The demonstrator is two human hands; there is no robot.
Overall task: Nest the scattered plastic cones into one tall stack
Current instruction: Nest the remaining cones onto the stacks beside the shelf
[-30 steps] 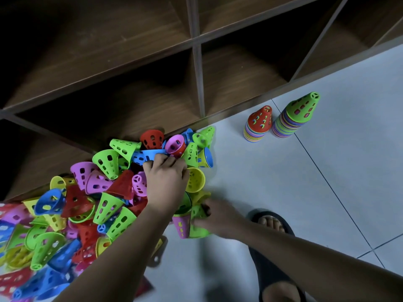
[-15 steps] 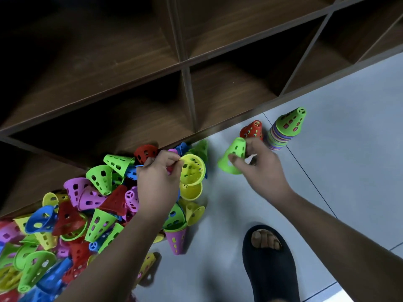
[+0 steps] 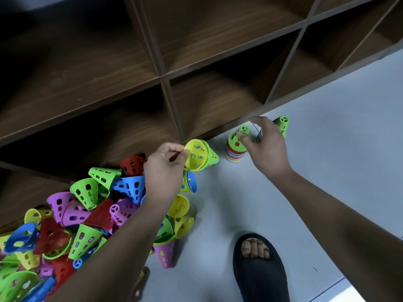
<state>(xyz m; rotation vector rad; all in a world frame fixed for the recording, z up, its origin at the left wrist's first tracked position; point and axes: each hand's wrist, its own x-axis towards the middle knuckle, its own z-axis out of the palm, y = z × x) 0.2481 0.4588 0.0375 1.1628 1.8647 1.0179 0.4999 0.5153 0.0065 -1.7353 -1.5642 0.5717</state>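
A heap of perforated plastic cones [image 3: 82, 216] in green, blue, red, purple and yellow lies on the floor at the left. My left hand [image 3: 165, 171] pinches the rim of a yellow cone nested in a green one [image 3: 201, 154], held on its side above the heap's right end. My right hand [image 3: 265, 147] has its fingertips on the green cone topping the short multicoloured stack [image 3: 236, 147]. A second stack with a green top [image 3: 282, 125] stands just behind that hand, mostly hidden.
A dark wooden shelf unit [image 3: 196, 68] with open compartments runs along the far side, right behind the cones. Pale grey floor [image 3: 327, 160] lies to the right. A foot in a black slipper [image 3: 259, 264] is planted at the bottom centre.
My right hand carried a green cone from the heap over to the short stack and set it on the red top. My left hand lifted the yellow-and-green pair up and right.
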